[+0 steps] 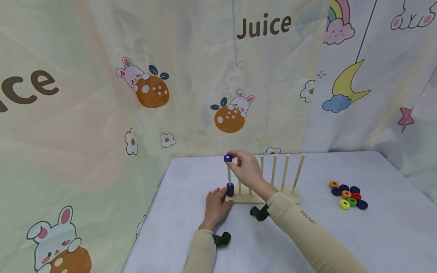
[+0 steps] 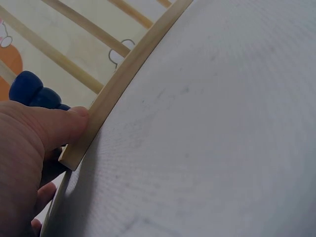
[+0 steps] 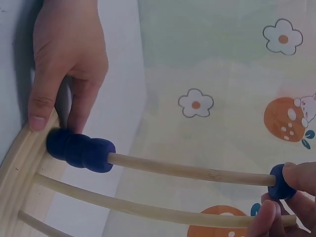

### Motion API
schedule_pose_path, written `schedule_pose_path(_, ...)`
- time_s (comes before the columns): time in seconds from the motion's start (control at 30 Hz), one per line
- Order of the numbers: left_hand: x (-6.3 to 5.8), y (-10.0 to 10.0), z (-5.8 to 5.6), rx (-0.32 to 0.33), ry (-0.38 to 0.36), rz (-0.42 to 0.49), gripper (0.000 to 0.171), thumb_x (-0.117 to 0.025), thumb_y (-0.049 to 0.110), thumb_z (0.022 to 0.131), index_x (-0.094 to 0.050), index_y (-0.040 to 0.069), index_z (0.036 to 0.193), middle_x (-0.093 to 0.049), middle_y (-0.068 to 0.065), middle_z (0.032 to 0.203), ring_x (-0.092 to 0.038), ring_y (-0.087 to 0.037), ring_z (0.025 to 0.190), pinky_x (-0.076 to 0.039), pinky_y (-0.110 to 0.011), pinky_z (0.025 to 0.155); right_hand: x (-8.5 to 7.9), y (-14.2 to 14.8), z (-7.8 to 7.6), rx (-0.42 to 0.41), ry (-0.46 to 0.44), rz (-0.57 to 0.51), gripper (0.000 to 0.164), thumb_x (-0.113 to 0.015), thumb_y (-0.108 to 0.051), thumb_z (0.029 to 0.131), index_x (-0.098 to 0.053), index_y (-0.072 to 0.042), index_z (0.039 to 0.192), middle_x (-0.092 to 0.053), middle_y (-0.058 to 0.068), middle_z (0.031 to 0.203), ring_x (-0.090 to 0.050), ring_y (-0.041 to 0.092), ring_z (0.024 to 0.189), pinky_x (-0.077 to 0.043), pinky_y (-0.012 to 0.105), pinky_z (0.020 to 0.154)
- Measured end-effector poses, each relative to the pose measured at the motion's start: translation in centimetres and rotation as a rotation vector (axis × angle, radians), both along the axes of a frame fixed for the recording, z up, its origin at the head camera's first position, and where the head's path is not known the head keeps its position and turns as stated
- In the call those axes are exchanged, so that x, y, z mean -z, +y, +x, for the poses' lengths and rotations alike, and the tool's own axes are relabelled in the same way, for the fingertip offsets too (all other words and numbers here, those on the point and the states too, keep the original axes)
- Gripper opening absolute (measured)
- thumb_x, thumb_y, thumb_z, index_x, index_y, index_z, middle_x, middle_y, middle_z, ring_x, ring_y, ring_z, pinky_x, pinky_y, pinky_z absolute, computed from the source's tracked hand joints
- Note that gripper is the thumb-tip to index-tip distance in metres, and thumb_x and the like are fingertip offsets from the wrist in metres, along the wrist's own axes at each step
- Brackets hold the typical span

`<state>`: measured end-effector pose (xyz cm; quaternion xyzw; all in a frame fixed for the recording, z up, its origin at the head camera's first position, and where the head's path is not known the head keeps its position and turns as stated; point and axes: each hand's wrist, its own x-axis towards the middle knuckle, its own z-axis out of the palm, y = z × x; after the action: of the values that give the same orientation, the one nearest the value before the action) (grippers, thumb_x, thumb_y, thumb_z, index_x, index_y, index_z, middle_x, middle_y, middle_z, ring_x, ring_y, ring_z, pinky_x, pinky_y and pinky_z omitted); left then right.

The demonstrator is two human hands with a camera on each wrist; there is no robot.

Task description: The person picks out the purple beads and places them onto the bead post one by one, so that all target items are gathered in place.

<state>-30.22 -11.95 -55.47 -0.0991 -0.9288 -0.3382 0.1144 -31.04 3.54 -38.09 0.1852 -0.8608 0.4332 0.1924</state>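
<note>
The wooden peg stand (image 1: 266, 199) has a flat base and a row of upright pegs. My left hand (image 1: 216, 206) holds its left end, the thumb (image 2: 69, 123) at the front edge and the fingers round the far side. Three dark blue beads (image 3: 81, 150) sit stacked at the bottom of the leftmost peg (image 3: 192, 171). Up at that peg's tip, my right hand (image 1: 247, 167) pinches another dark blue bead (image 1: 228, 158) between thumb and fingers. The bead is at the tip, with the peg's end in its hole. The other pegs carry no beads.
To the right of the stand lies a loose group of beads (image 1: 346, 194) in orange, dark blue, red, green and yellow. A white cloth (image 1: 321, 235) covers the table. Printed curtains (image 1: 191, 76) hang behind and to the left. Black camera mounts (image 1: 222, 239) sit at both wrists.
</note>
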Motion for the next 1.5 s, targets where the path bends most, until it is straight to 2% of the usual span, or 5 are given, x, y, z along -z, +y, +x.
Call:
schedule_pose_path(0.63,0.3,0.1,-0.1,0.009,0.015,0.016,0.056,-0.073,0.029,0.086,-0.058,0.004,0.134,-0.060,-0.007,0.136,-0.045,-0.030,0.134,-0.019,-0.055,0.116,0.8,0.4,-0.1,0.019,-0.028,-0.003,0.032,-0.072,-0.016,0.089,-0.067,-0.010,0.120,-0.068,0.006,0.108,-0.054,0.013,0.065,-0.047,0.026,0.053)
schedule_pose_path(0.9,0.5,0.0,-0.2,0.017,0.053,0.024,0.056,-0.075,0.027,0.084,-0.059,0.002,0.132,-0.061,-0.008,0.134,-0.047,-0.032,0.132,-0.020,-0.055,0.115,0.9,0.9,0.2,0.018,-0.017,-0.082,0.028,-0.069,-0.014,0.090,-0.068,-0.013,0.118,-0.067,0.002,0.108,-0.059,0.013,0.069,-0.050,0.026,0.056)
schedule_pose_path(1.13,0.5,-0.1,-0.3,0.028,0.090,0.030,0.056,-0.076,0.025,0.083,-0.060,-0.001,0.130,-0.062,-0.011,0.132,-0.048,-0.034,0.130,-0.022,-0.056,0.114,0.3,2.0,0.8,0.006,0.040,-0.143,0.027,-0.069,-0.012,0.090,-0.068,-0.011,0.117,-0.067,0.006,0.106,-0.060,0.013,0.066,-0.049,0.026,0.049)
schedule_pose_path(1.3,0.3,-0.2,-0.4,0.030,0.057,0.031,0.057,-0.075,0.028,0.085,-0.058,0.001,0.133,-0.060,-0.011,0.135,-0.046,-0.032,0.133,-0.019,-0.054,0.116,0.3,3.2,1.1,0.031,0.070,-0.161,0.026,-0.070,-0.010,0.090,-0.069,-0.011,0.116,-0.067,0.005,0.101,-0.059,0.013,0.065,-0.047,0.024,0.048)
schedule_pose_path(1.5,0.3,-0.2,-0.3,0.039,0.055,0.030,0.057,-0.074,0.027,0.086,-0.058,-0.001,0.132,-0.060,-0.012,0.134,-0.046,-0.034,0.132,-0.019,-0.055,0.115,0.5,4.3,1.6,0.034,0.065,-0.185,0.025,-0.069,-0.011,0.090,-0.069,-0.011,0.116,-0.067,0.003,0.111,-0.061,0.014,0.067,-0.050,0.025,0.048)
